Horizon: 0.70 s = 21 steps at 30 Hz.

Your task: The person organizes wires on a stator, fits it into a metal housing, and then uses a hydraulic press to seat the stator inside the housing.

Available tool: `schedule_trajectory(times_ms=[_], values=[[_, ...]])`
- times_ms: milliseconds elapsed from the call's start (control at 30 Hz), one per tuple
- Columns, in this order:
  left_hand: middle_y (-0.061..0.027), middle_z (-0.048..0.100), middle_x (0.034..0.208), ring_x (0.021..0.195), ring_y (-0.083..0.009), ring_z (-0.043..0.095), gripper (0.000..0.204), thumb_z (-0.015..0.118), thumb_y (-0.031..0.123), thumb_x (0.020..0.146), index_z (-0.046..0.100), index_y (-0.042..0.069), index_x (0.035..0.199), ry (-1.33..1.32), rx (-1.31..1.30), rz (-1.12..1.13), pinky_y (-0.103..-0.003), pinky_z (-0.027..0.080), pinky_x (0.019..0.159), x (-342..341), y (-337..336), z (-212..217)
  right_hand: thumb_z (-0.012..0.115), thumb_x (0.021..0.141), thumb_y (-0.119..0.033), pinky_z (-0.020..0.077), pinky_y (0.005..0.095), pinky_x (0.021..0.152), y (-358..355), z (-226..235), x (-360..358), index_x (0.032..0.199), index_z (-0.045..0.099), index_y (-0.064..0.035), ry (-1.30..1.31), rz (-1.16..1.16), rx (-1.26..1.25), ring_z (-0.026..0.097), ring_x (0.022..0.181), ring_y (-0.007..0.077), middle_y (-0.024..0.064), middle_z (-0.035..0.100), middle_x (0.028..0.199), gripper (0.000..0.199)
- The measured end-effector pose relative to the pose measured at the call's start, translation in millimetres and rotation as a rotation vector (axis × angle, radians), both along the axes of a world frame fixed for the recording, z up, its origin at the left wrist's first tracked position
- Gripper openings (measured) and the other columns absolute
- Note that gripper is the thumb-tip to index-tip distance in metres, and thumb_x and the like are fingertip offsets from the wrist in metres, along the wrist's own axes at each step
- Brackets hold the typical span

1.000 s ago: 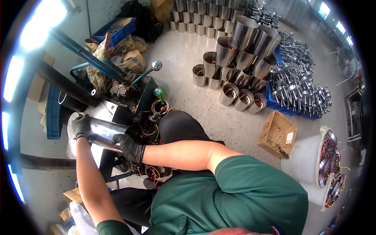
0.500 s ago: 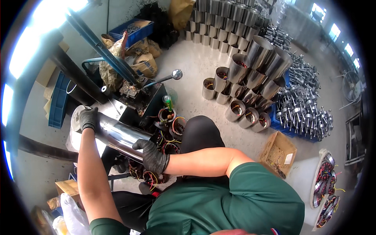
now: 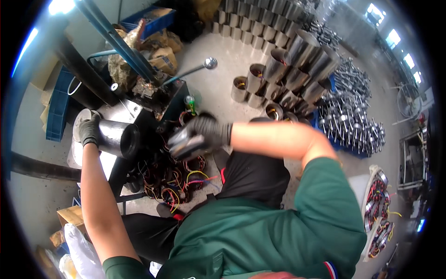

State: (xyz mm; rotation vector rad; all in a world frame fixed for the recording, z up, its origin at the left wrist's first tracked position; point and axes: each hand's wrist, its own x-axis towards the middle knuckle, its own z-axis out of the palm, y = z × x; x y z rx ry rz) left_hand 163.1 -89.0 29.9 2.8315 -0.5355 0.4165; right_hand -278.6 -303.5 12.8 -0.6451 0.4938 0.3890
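Press: dark machine with blue bars rising at upper left; its lower frame is hidden behind the arms. Floor: pale concrete carrying rows of metal cylinders at upper right and a heap of wired coils below the press. Tube: shiny steel sleeve lying roughly level across the press, its dark open mouth facing right. Left hand: gloved, fingers curled shut over the tube's far left end, forearm running straight up from the lower edge. Right hand: gloved, raised clear to the right of the tube's mouth, well apart from it, forearm bent across from the right. It closes on a motion-blurred grey object; what this is, and how tightly the fingers grip it, cannot be told.
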Motion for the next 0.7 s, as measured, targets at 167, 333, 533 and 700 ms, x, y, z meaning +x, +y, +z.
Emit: schedule_trajectory(times_ms=[167, 333, 533, 700], values=[[-0.0217, 0.073, 0.129, 0.124, -0.0306, 0.067, 0.066, 0.072, 0.054, 0.089, 0.073, 0.001, 0.129, 0.286, -0.246, -0.059, -0.035, 0.046, 0.110, -20.0, -8.1, 9.6, 0.070, 0.091, -0.015, 0.0651, 0.0395, 0.079, -150.7, -57.8, -39.3, 0.109, 0.077, -0.0045, 0.020, 0.172, -0.679, 0.076, 0.083, 0.0265, 0.0118, 0.078, 0.095, 0.022], [-0.0234, 0.070, 0.132, 0.127, -0.0340, 0.065, 0.074, 0.070, 0.056, 0.090, 0.068, -0.002, 0.136, 0.243, -0.311, -0.017, -0.036, 0.043, 0.113, -1.2, 43.6, 17.5, 0.061, 0.084, -0.048, 0.0482, 0.0330, 0.074, -185.6, -102.5, -62.9, 0.091, 0.067, -0.0064, 0.346, 0.173, -1.769, 0.059, 0.082, 0.0188, 0.0076, 0.063, 0.088, 0.043], [-0.0216, 0.074, 0.123, 0.113, -0.0331, 0.070, 0.063, 0.074, 0.053, 0.087, 0.077, 0.002, 0.123, 0.361, -0.359, 0.000, -0.037, 0.049, 0.107, -65.9, -4.0, 45.4, 0.046, 0.096, -0.029, 0.0514, 0.0327, 0.077, -194.1, -354.6, -207.1, 0.099, 0.069, -0.0101, 0.723, 0.469, -1.675, 0.062, 0.087, 0.0172, 0.0050, 0.066, 0.096, 0.029], [-0.0211, 0.074, 0.126, 0.117, -0.0340, 0.070, 0.062, 0.074, 0.052, 0.089, 0.075, 0.003, 0.127, 0.475, -0.398, -0.065, -0.039, 0.049, 0.109, -51.5, -44.8, 6.3, 0.057, 0.089, -0.014, 0.0549, 0.0421, 0.059, -177.7, -501.6, -350.2, 0.086, 0.077, -0.0040, 0.306, 1.073, -1.989, 0.071, 0.067, 0.0305, 0.0192, 0.074, 0.079, 0.022]])
